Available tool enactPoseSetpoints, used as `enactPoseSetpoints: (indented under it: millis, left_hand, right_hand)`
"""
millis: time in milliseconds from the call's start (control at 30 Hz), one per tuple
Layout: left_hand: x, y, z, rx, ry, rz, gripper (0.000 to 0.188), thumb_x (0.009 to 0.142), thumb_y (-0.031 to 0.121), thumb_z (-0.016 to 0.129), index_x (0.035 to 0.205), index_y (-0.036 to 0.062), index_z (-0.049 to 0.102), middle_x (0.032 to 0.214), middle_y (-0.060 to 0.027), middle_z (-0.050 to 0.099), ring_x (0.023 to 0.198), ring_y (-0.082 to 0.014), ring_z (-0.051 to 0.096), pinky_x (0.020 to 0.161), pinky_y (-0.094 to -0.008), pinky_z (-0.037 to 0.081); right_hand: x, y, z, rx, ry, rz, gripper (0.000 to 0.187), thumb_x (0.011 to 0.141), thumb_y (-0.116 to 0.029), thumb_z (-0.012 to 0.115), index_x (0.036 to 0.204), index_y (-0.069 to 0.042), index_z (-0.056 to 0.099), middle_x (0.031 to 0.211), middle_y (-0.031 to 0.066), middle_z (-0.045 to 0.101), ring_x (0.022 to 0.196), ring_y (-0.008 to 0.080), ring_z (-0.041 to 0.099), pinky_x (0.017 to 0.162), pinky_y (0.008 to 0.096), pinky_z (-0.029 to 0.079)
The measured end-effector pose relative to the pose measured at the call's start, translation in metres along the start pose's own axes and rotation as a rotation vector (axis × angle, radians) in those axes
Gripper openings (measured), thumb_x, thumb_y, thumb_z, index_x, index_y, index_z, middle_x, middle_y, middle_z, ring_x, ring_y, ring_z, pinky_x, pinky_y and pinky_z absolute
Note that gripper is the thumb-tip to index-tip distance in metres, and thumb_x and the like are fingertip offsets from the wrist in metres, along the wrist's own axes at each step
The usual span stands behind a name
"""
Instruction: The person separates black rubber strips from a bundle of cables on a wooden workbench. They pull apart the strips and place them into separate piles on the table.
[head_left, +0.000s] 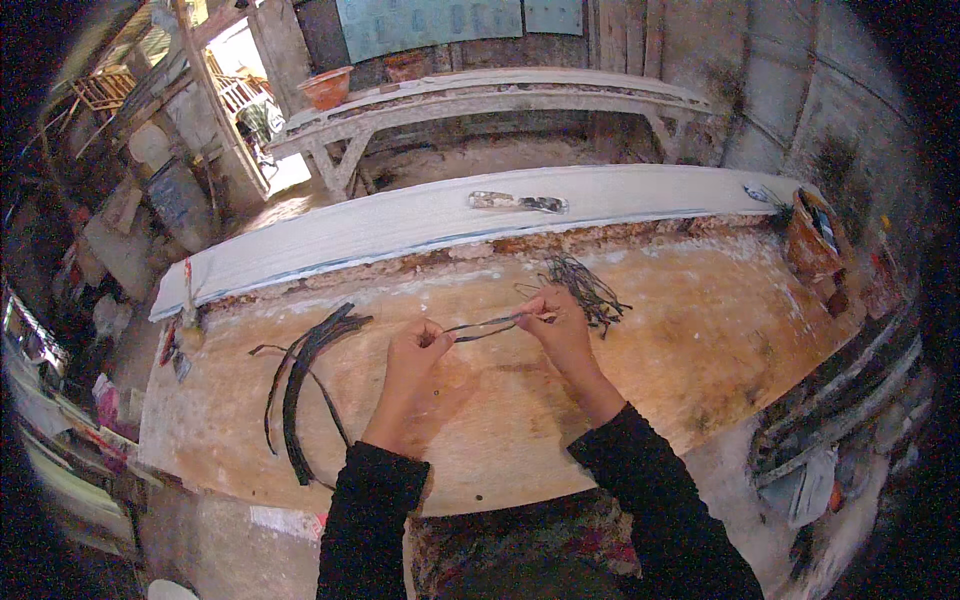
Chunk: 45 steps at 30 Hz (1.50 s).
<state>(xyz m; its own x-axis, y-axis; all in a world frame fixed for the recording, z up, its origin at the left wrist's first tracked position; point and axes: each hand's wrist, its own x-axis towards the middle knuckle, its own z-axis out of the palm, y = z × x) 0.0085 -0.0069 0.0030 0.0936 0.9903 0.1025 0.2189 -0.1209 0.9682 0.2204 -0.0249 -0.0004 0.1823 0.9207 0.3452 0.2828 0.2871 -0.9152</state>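
Over the middle of the wooden tabletop (pixel 480 430), a thin dark strip (pixel 485 324) stretches between my hands, seemingly doubled with a narrow gap. My left hand (pixel 415 350) pinches its left end; the fingers are closed. The right end is pinched by my right hand (pixel 555 318), fingers likewise closed. To the left of my left hand lies a curved bundle of long dark strips (pixel 300 400), a few strands straying from it. Just beyond my right hand is a tangled pile of thin dark strips (pixel 590 293), partly hidden by that hand.
A long white board (pixel 380 220) runs along the table's far edge, with a stained scraper-like tool (pixel 518 203) on it. At the right end stands an orange-brown container (pixel 815 240) holding items. Behind is a white-spattered bench (pixel 500 100) bearing an orange pot (pixel 327 88).
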Motion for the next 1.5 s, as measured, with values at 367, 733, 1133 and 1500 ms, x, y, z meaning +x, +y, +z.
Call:
enactPoseSetpoints:
  millis: [367,733,1133,1500]
  left_hand:
    - [0.012,-0.023,-0.002,-0.428,0.093,-0.143,0.010,0.075,0.008,0.065,0.070,0.0029,0.058,0.063,-0.0016,0.054,0.055,-0.0084,0.050,0.047,-0.0219,0.038]
    - [-0.016,0.012,0.019,-0.255,-0.313,-0.107,0.004,0.079,0.005,0.060,0.077,0.0030,0.056,0.072,-0.0014,0.059,0.063,-0.0062,0.053,0.056,-0.0194,0.042]
    - [-0.021,0.008,0.018,-0.198,-0.394,0.013,0.018,0.077,0.009,0.063,0.069,0.0099,0.047,0.065,0.0064,0.042,0.057,-0.0026,0.038,0.051,-0.0197,0.029]
    - [0.007,-0.002,0.002,-0.293,0.236,-0.021,0.011,0.072,0.005,0.066,0.074,0.0043,0.055,0.063,-0.0007,0.055,0.057,-0.0085,0.049,0.053,-0.0216,0.038]
  right_hand:
    - [-0.022,-0.037,0.004,0.569,-0.698,0.222,0.013,0.077,-0.015,0.065,0.083,-0.004,0.061,0.091,0.0009,0.057,0.084,0.0116,0.053,0.076,0.0257,0.041]
    - [-0.009,-0.003,0.008,0.280,-0.203,0.114,0.011,0.072,-0.005,0.064,0.075,-0.007,0.054,0.071,-0.0013,0.055,0.068,0.0107,0.051,0.065,0.0253,0.041]
    - [-0.003,0.006,0.006,-0.305,0.185,-0.125,0.010,0.073,-0.005,0.063,0.083,-0.007,0.063,0.075,0.0010,0.052,0.070,0.0110,0.047,0.063,0.0240,0.039]
    - [-0.026,-0.032,0.015,0.397,-0.662,0.109,0.008,0.072,-0.007,0.067,0.078,-0.002,0.064,0.097,0.0047,0.058,0.094,0.0150,0.053,0.080,0.0274,0.041]
